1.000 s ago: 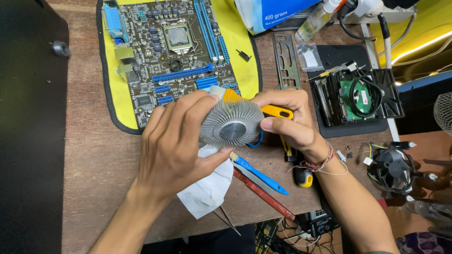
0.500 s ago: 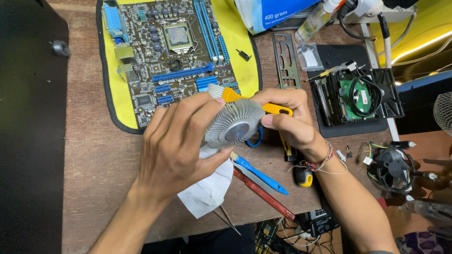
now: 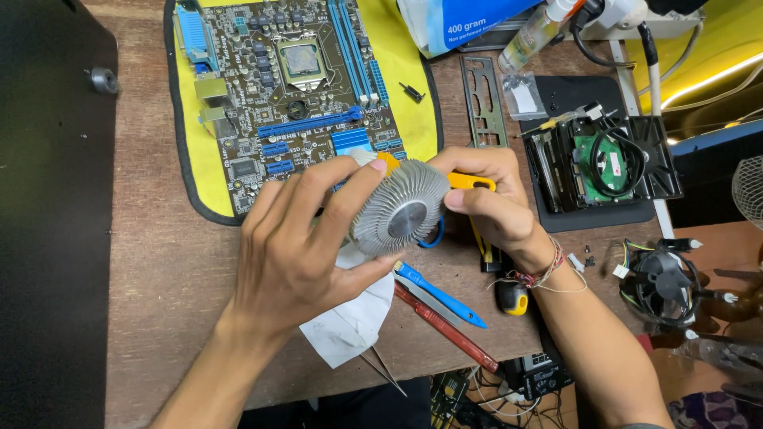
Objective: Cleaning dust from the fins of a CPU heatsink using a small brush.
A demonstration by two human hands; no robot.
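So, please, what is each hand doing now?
Left hand: closed around the round silver finned metal heatsink.
Right hand: closed on a yellow-handled tool, thumb touching the heatsink.

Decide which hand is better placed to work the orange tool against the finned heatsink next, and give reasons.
Probably the right hand: it grips the orange tool beside the heatsink, while the left hand is fully occupied cradling the heatsink.

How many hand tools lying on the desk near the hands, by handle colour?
Blue tool: 1
Red tool: 1
Yellow-and-black screwdriver: 1
Total: 3
The left hand holds the heatsink; the right hand holds a yellow tool, not counted.
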